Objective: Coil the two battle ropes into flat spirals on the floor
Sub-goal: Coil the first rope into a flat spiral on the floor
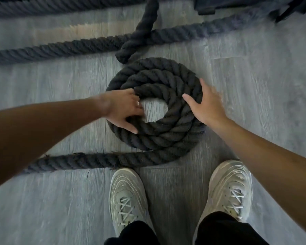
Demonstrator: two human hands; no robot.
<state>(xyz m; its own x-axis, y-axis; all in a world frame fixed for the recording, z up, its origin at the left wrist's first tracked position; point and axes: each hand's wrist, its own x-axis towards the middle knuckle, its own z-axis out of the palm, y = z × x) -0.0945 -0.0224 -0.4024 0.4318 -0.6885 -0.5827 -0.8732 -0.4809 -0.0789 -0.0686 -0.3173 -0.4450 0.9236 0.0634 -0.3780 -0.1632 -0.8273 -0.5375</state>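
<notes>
Grey wood-grain floor (pixel 60 200) filled my view, with the dark battle rope (pixel 157 138) wound into a flat spiral just ahead of two pale sneakers (pixel 127 197). My left hand (pixel 125 108) curled around the inner turn at the spiral's left side. My right hand (pixel 205 105) lay open, fingers spread, on its right edge. A second rope (pixel 60 48) ran across the floor beyond.

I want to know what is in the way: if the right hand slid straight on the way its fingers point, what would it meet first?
The right hand points up-left across the coil, already resting on its turns. Beyond them, probably the loose rope leaving the coil's top; height is hard to judge.
</notes>
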